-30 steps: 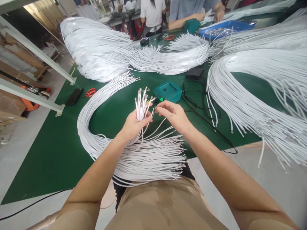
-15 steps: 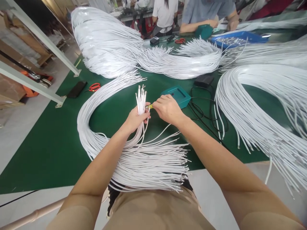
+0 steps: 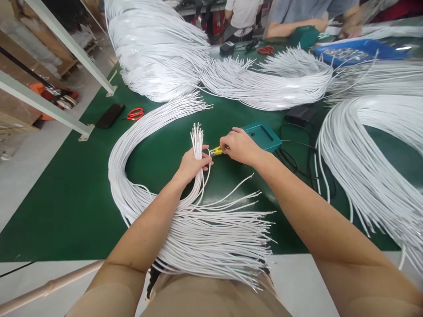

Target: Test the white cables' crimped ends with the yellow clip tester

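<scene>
A small upright bunch of white cables point(image 3: 197, 141) is wrapped in my left hand point(image 3: 193, 165), whose thumb and fingertips also pinch one separate cable end. My right hand point(image 3: 240, 146) is closed on a yellow-handled tool point(image 3: 217, 151), its metal tip close to that cable end. Below both hands, many loose white cables point(image 3: 221, 237) fan out over the table's front edge and curve round at the left. A teal device point(image 3: 262, 136) with a recessed top lies just behind my right hand.
On the green table point(image 3: 66, 198) are red scissors point(image 3: 135, 114), a black phone point(image 3: 110, 116), large white cable bundles point(image 3: 158, 53) at the back and right, a black box point(image 3: 300, 115) with cords, and a blue tray point(image 3: 360, 52). Two people point(image 3: 294, 26) are across the table.
The yellow tool now shows more between my hands, with my right hand slightly farther from my left. The whole view has shifted, so the surroundings sit differently in the frame.
</scene>
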Demonstrator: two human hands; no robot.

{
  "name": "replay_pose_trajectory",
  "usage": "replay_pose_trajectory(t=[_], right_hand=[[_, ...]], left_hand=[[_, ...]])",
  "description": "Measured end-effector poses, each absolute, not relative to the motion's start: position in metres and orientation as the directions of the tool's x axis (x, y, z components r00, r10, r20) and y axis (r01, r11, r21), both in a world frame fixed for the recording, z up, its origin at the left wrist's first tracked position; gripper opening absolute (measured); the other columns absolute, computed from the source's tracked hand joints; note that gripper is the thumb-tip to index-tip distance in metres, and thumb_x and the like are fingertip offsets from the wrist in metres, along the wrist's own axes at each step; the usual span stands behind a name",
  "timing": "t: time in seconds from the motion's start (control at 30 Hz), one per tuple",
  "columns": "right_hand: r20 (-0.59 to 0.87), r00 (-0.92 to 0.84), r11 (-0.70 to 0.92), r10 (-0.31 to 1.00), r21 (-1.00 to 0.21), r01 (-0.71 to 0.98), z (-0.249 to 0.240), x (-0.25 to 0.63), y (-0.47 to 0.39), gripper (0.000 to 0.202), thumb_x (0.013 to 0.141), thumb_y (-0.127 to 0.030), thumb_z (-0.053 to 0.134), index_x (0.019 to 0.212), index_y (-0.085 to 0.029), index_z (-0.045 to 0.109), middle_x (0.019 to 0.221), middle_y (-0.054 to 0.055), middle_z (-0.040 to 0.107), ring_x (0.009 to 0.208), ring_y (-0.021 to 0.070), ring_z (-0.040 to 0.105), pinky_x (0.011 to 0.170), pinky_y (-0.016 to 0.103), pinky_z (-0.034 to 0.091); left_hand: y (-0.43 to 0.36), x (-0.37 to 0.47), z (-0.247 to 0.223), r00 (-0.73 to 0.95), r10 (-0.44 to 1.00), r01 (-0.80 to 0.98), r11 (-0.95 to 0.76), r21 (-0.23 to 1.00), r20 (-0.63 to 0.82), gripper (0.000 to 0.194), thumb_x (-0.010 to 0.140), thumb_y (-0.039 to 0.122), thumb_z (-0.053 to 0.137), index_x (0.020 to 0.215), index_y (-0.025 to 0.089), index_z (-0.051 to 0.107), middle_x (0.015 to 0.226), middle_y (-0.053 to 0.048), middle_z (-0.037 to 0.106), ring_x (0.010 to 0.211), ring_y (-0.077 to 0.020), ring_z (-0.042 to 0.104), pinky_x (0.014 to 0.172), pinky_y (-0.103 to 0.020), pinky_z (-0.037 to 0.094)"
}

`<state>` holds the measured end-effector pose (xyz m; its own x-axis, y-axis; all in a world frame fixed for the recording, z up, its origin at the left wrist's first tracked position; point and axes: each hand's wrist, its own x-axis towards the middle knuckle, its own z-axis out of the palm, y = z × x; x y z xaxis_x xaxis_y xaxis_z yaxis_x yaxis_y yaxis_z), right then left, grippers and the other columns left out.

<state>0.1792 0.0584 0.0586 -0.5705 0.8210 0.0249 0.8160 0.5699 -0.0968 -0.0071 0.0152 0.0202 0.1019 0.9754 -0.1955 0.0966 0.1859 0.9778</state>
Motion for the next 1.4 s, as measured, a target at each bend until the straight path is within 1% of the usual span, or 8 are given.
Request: replay_pose_trajectory(t=[0.43, 0.67, 0.83, 1.0, 1.1, 1.17, 1.3, 1.4], right_hand=[[0.055, -0.544, 0.547, 0.837, -0.119, 0.829, 0.056, 0.178, 0.059, 0.016, 0.075, -0.009, 0.053, 0.079, -0.017, 0.067, 0.072, 0.006, 0.065, 0.083, 0.0207, 0.057, 0.102, 0.038, 0.029], [0.345, -0.309, 0.348, 0.886, -0.055, 0.936, 0.047, 0.2, 0.047, 0.034, 0.091, -0.029, 0.044, 0.118, -0.014, 0.058, 0.129, 0.016, 0.055, 0.128, 0.0331, 0.037, 0.109, 0.061, 0.01], [0.359, -0.238, 0.282, 0.902, -0.073, 0.957, 0.039, 0.21, 0.048, 0.039, 0.094, -0.031, 0.039, 0.127, -0.013, 0.051, 0.137, 0.017, 0.049, 0.13, 0.0334, 0.036, 0.108, 0.061, 0.013], [0.432, -0.418, 0.529, 0.799, -0.176, 0.83, 0.055, 0.183, 0.017, 0.031, 0.094, -0.029, 0.039, 0.111, -0.015, 0.061, 0.117, 0.014, 0.062, 0.107, 0.027, 0.052, 0.099, 0.048, 0.032], [0.37, -0.782, 0.861, 0.502, -0.13, 0.491, 0.058, 0.156, -0.017, 0.028, 0.095, -0.027, 0.04, 0.092, -0.017, 0.066, 0.094, 0.009, 0.066, 0.088, 0.0209, 0.053, 0.084, 0.038, 0.039], [0.346, -0.853, 0.916, 0.391, -0.059, 0.397, 0.055, 0.141, -0.034, 0.028, 0.094, -0.02, 0.039, 0.084, -0.016, 0.065, 0.085, 0.009, 0.064, 0.084, 0.0204, 0.052, 0.079, 0.037, 0.039], [0.33, -0.837, 0.879, 0.438, 0.037, 0.475, 0.044, 0.128, -0.043, 0.029, 0.092, -0.011, 0.035, 0.088, -0.012, 0.063, 0.094, 0.014, 0.063, 0.089, 0.023, 0.051, 0.079, 0.041, 0.038], [0.311, -0.781, 0.824, 0.541, -0.014, 0.566, 0.039, 0.13, -0.043, 0.028, 0.093, -0.013, 0.035, 0.094, -0.011, 0.062, 0.1, 0.015, 0.063, 0.095, 0.0252, 0.051, 0.078, 0.041, 0.039]], left_hand=[[0.019, -0.005, 0.005, 0.043, 0.98, 0.296, 0.174, 0.939, -0.195, 0.048, 0.062, 0.022, 0.072, 0.109, 0.016, 0.062, 0.074, -0.003, 0.071, 0.059, -0.015, 0.067, 0.058, -0.026, 0.054], [0.019, -0.005, 0.007, 0.053, 0.978, 0.265, 0.181, 0.947, -0.202, 0.05, 0.062, 0.022, 0.072, 0.11, 0.015, 0.062, 0.075, -0.004, 0.071, 0.058, -0.0142, 0.065, 0.055, -0.025, 0.052], [0.015, -0.011, 0.016, 0.057, 0.975, 0.222, 0.199, 0.955, -0.216, 0.049, 0.061, 0.02, 0.072, 0.109, 0.015, 0.062, 0.073, -0.003, 0.068, 0.062, -0.015, 0.065, 0.055, -0.024, 0.051], [0.01, -0.014, 0.027, 0.031, 0.991, 0.071, 0.13, 0.989, -0.133, 0.049, 0.062, 0.023, 0.073, 0.108, 0.018, 0.06, 0.105, -0.005, 0.065, 0.066, -0.0107, 0.063, 0.051, -0.019, 0.045], [0.007, -0.014, 0.029, 0.055, 0.993, -0.006, 0.104, 0.995, -0.104, 0.053, 0.061, 0.024, 0.075, 0.111, 0.018, 0.058, 0.102, -0.005, 0.065, 0.064, -0.0089, 0.06, 0.055, -0.021, 0.047], [0.005, -0.014, 0.03, 0.073, 0.991, -0.01, 0.109, 0.994, -0.108, 0.059, 0.06, 0.025, 0.076, 0.115, 0.019, 0.056, 0.093, -0.003, 0.066, 0.065, -0.0099, 0.06, 0.058, -0.022, 0.048], [0.004, -0.017, 0.031, 0.114, 0.983, -0.02, 0.145, 0.989, -0.142, 0.063, 0.059, 0.024, 0.078, 0.117, 0.019, 0.054, 0.091, -0.003, 0.067, 0.072, -0.0134, 0.064, 0.068, -0.027, 0.052], [0.003, -0.018, 0.033, 0.129, 0.979, -0.045, 0.167, 0.985, -0.16, 0.053, 0.061, 0.024, 0.079, 0.109, 0.017, 0.058, 0.103, -0.008, 0.068, 0.089, -0.0177, 0.066, 0.078, -0.029, 0.052]])
